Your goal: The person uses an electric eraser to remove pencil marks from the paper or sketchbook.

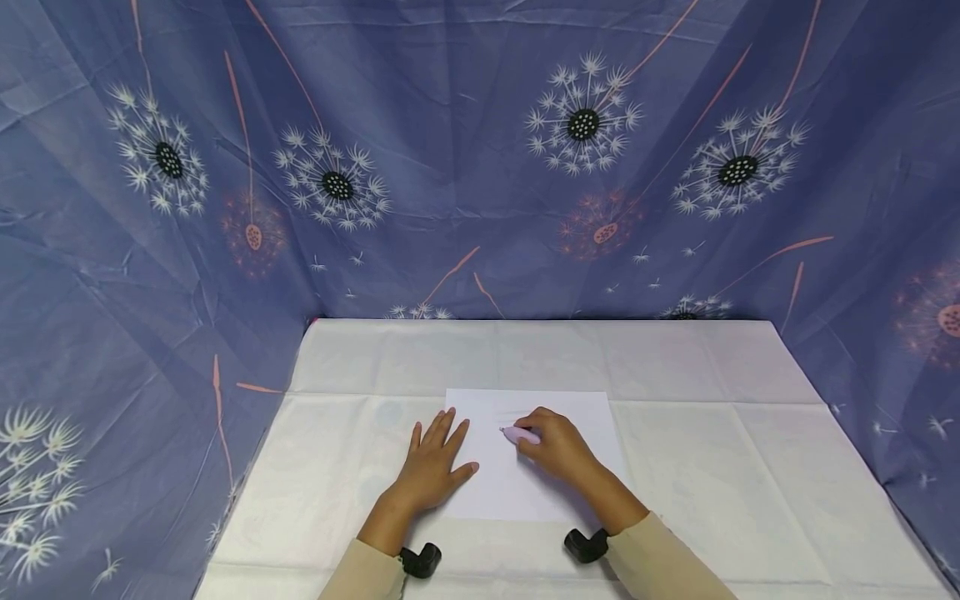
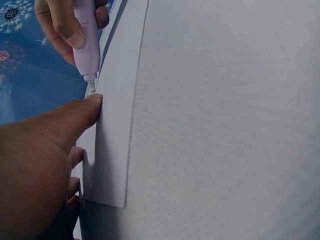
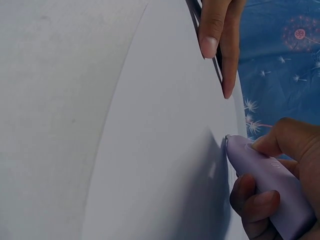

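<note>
A sheet of white paper (image 1: 487, 496) lies flat on the white cloth. My right hand (image 1: 558, 446) grips a thick lavender pen-shaped tool (image 1: 520, 435) with a narrow pale tip; its exact kind is unclear. The tip points left, at or just above the paper. In the right wrist view, the thumb lies along the top of the tool (image 3: 270, 185) and the other fingers curl under it. My left hand (image 1: 431, 471) rests with spread fingers over the paper's left edge. Faint lines show on the paper near the right fingers.
White cloth (image 1: 720, 475) covers the table. Behind and beside it hangs a blue curtain (image 1: 465, 167) with dandelion prints. A black wrist device sits at each sleeve cuff, the left one (image 1: 422, 560) and the right one (image 1: 585, 546).
</note>
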`<state>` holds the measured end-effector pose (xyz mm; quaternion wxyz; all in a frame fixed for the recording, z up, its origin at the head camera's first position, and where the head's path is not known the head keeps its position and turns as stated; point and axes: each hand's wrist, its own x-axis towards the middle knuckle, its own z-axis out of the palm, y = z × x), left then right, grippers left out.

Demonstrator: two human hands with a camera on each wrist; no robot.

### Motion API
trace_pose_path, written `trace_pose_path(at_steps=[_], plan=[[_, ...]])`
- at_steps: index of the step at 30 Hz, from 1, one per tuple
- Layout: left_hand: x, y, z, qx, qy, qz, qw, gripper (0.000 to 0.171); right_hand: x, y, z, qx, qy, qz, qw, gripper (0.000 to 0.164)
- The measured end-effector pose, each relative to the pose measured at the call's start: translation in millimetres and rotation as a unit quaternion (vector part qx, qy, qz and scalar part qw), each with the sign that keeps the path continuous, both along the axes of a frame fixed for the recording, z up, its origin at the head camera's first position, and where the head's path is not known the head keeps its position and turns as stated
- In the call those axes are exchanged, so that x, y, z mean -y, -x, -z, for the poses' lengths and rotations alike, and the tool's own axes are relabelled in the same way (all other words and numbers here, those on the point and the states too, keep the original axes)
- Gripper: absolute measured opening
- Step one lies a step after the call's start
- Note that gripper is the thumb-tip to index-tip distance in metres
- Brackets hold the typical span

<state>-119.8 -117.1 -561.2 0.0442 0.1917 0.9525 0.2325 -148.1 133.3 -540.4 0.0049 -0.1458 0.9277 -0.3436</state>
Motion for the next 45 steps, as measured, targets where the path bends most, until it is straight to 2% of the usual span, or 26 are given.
trace_pose_path(at_steps=[14, 26, 34, 42, 45], plan=[[1, -2.5, -1.7, -0.015, -0.027, 0.008, 0.9995, 0.071, 4, 0.3, 3.4, -0.004, 0.01, -0.014, 1.0, 0.021], [0, -0.4, -1.5, 0.001, 0.007, -0.001, 1.0, 0.071, -6, -0.2, 4.9, -0.015, -0.003, 0.011, 1.0, 0.02], [0, -0.1, -0.7, 0.001, 0.007, 0.0, 1.0, 0.071, -3, 0.1, 4.3, -0.009, 0.012, -0.013, 1.0, 0.02], [0, -0.4, 0.0, -0.003, 0.003, 0.0, 1.0, 0.071, -6, -1.1, 2.9, -0.007, -0.004, 0.018, 1.0, 0.02], [0, -0.5, 0.7, -0.006, -0.01, 0.002, 0.9999, 0.071, -7, -1.1, 2.9, -0.006, -0.002, 0.013, 1.0, 0.02]])
